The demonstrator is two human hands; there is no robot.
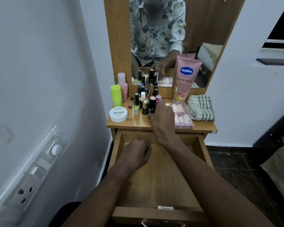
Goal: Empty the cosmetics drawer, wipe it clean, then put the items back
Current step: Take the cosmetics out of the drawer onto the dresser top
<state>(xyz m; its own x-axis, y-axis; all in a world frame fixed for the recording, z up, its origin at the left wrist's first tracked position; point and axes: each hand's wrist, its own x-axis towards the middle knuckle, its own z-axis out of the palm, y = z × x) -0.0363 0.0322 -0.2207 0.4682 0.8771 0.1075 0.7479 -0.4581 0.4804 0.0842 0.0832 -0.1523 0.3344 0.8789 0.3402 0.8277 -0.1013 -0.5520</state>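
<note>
The wooden drawer (202,149) is pulled out and its bottom is bare. My left hand (136,153) hovers inside it near the back left, fingers curled shut; nothing shows in it. My right hand (163,114) reaches over the dresser top (138,122) and touches a black tube (152,104) standing among several small bottles; whether it grips the tube is hidden. A clear pack of pink tubes (183,117) lies just right of that hand. A checked cloth (201,108) is folded at the right end.
A white nail polish remover tub (118,114), a lime green bottle (116,95) and a pink bottle (122,86) stand at the left. A tall pink Vaseline tube (184,79) leans on the mirror (162,38). A wall with a switchboard (33,174) is on the left.
</note>
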